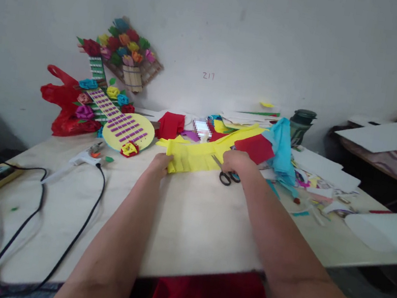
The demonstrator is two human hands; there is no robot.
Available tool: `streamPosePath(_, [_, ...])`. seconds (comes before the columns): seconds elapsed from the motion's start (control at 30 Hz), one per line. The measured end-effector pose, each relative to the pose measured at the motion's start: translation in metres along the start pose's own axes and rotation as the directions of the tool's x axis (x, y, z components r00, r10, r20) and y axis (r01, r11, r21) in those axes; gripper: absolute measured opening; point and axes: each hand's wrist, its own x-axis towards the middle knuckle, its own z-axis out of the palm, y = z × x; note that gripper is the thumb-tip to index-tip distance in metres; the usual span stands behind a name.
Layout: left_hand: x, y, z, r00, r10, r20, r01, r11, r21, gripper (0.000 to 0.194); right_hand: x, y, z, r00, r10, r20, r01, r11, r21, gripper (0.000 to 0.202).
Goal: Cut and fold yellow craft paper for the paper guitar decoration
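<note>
Though wrinkled, bright yellow paper (193, 158), left hand (162, 162) closed on its edge, right grip (227, 161) unclear.

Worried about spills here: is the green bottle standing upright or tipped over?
Upright: the green bottle stands with its dark lid on top.

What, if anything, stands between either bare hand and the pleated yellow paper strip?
Nothing visible blocks the left hand, which grips the strip; black-handled metal scissors are at the right hand, blades over the strip's edge.
</note>
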Motion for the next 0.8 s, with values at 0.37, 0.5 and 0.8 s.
streamPosePath(0.37, [0.005, -0.003, -0.005, 1.000, 0.012, 0.001, -0.012, 1.000, 0.001, 0.012, -0.003, -0.011, 0.013, 0.998, -0.029, -0.053, 0.030, 0.999, 0.023, 0.037])
streamPosePath(0.5, [0.006, -0.003, -0.005, 1.000, 0.010, -0.011, -0.010, 1.000, 0.018, 0.013, -0.004, -0.006, 0.012, 0.998, -0.007, -0.062, 0.008, 1.000, 0.022, 0.038])
streamPosePath(0.8, [0.008, -0.003, -0.007, 1.000, 0.007, 0.001, -0.007, 1.000, 0.003, 0.011, -0.010, 0.014, -0.007, 0.995, 0.037, -0.087, -0.029, 0.996, 0.089, 0.032])
